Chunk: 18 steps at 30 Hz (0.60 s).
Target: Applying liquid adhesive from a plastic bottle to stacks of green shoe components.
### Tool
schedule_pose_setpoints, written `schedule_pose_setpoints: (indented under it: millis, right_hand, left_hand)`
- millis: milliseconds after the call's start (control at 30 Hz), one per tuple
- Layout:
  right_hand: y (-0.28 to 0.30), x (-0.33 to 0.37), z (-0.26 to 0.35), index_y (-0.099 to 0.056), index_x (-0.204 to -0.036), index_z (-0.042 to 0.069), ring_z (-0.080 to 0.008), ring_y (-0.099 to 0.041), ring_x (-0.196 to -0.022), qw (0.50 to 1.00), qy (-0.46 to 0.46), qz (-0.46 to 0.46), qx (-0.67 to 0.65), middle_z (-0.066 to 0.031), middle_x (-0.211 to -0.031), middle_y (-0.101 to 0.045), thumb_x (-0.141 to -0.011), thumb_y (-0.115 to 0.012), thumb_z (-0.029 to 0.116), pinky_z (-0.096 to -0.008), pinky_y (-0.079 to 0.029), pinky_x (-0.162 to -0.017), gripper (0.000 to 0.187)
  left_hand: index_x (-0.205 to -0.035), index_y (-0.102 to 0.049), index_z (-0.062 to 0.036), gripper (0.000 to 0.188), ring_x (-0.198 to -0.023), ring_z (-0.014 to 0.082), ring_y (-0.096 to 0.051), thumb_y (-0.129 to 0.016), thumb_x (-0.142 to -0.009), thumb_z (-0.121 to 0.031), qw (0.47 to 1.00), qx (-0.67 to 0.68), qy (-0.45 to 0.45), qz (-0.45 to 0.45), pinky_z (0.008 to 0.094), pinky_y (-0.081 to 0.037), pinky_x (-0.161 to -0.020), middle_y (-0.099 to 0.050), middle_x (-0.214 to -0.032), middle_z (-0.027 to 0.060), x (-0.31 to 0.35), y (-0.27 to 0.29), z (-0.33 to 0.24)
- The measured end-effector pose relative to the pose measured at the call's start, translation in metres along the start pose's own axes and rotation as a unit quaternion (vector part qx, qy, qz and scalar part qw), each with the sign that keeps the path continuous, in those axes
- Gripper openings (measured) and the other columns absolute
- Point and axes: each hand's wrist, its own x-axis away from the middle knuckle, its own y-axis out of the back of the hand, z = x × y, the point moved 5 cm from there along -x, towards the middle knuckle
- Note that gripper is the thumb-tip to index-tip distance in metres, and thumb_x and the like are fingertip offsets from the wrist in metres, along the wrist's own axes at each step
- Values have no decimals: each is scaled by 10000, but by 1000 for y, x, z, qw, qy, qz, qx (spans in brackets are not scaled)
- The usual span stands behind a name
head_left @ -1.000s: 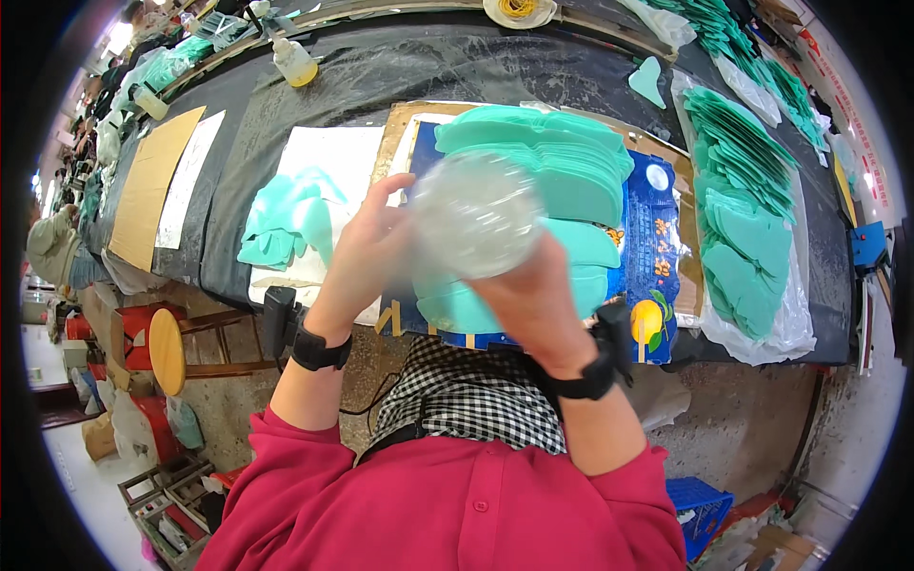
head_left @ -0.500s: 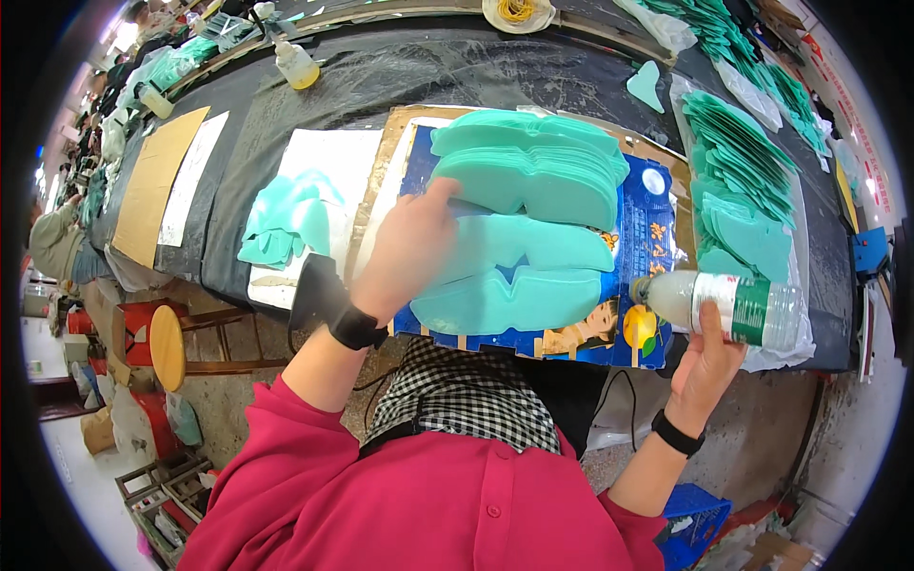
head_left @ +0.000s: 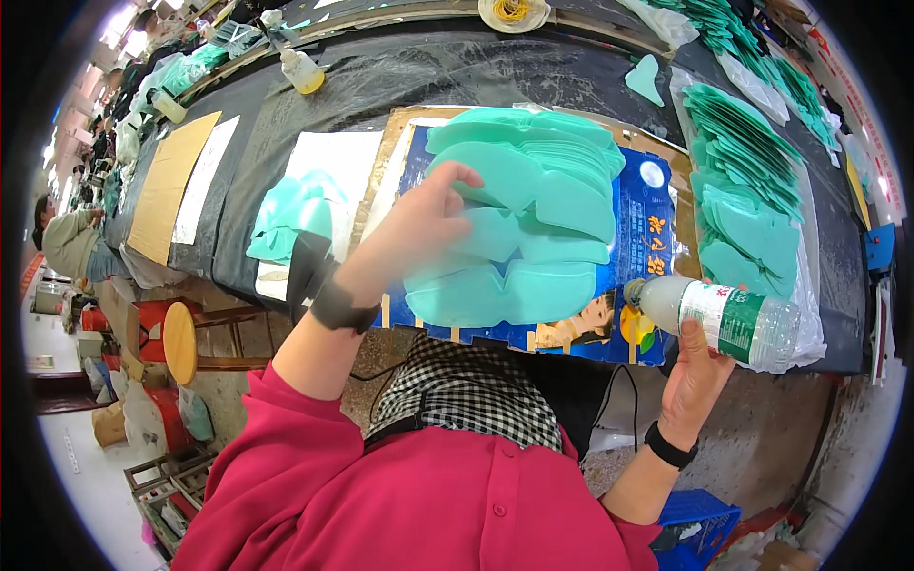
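1. At near edge of table (head_left: 400, 76), holding clear bottle (head_left: 714, 320) sideways in right grip (head_left: 698, 381).
2. Likely light, slick, squeezable; best held round middle.
3. Over stacked green sheets (head_left: 557, 205), with left grip (head_left: 419, 221) loosely parted.
4. Probably soft, bendy; best lifted by edges.

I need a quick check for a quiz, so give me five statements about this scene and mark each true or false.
1. The right hand holds a clear plastic bottle. True.
2. The left hand holds a bottle too. False: the left hand is at the stacked green pieces, with no bottle in it.
3. A squat bottle of yellow liquid stands toward the far side. True.
4. The stool seat is square. False: the seat is round.
5. A blue crate shows at lower right. True.
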Motion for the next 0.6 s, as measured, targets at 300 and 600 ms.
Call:
schedule_pose_setpoints:
  millis: [300, 600]
  right_hand:
    - [-34, 3, 33, -343, -1561, 21, -302, -541, -1318, 998, 44, 41, -15, -218, -1431, -545, -834, -815, -13, -464, -417, -1153, 867]
    - [-89, 8, 21, -430, -1478, -3, -266, -590, -1249, 985, 74, 149, 54, -184, -1372, -578, -805, -866, 5, -415, -506, -1077, 802]
  left_hand:
    - [-1321, -543, -69, 521, -737, 155, -503, -549, -805, 2, 992, -122, 17, 16, 300, -433, -670, -465, -838, 29, 40, -9, 38]
    - [-1107, -757, -102, 344, -838, 351, -621, -551, -835, -55, 895, -399, -196, -34, 451, -503, -759, -689, -920, 130, 43, -21, 20]
